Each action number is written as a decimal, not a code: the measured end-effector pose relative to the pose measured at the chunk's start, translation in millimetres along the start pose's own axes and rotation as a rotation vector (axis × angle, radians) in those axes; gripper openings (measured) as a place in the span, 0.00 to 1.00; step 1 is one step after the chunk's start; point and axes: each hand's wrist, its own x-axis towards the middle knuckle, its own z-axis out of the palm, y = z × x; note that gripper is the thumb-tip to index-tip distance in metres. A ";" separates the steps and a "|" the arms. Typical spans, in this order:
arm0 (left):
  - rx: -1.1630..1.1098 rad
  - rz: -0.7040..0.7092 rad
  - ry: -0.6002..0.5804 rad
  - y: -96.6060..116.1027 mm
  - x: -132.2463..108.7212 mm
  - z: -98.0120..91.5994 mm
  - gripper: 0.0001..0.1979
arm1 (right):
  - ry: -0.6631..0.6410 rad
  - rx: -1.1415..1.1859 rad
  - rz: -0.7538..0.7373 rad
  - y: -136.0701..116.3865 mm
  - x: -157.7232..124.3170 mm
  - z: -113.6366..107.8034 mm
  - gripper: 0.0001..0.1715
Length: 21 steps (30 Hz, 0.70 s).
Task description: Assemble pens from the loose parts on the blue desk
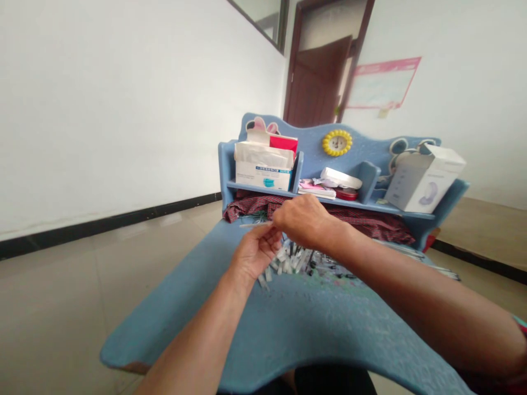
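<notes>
My left hand [256, 253] is pinched around a thin pale stick [249, 225], whose free end points left above the desk. My right hand [302, 219] is closed at the stick's other end, against the left fingertips; its own fingertips are hidden behind the back of the hand. Just under and beyond both hands lies a heap of small whitish translucent plastic pieces [294, 260], with black thin parts mixed in. Blur hides the exact kind of these pieces.
The blue desk [313, 323] has a shelf holding a mask box [263, 173], a white box [424, 178] and a round red tin [346, 194]. Dark checked cloth [362, 220] lies under the shelf. Long thin rods [447, 272] lie at the right edge.
</notes>
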 end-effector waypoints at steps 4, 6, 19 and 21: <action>-0.089 0.128 -0.035 11.5 -0.1 1.9 0.11 | 0.223 -0.024 -0.101 -8.0 -8.4 -14.5 0.14; -0.079 0.148 -0.074 16.8 -3.2 3.5 0.12 | 0.246 0.004 -0.107 -6.6 -22.1 -16.6 0.15; -0.136 0.209 -0.020 27.7 -10.4 9.5 0.10 | -0.397 0.110 0.367 69.4 -90.5 107.3 0.16; -0.115 0.198 -0.028 24.3 -8.8 8.2 0.09 | -0.404 0.124 0.388 71.0 -94.9 120.0 0.17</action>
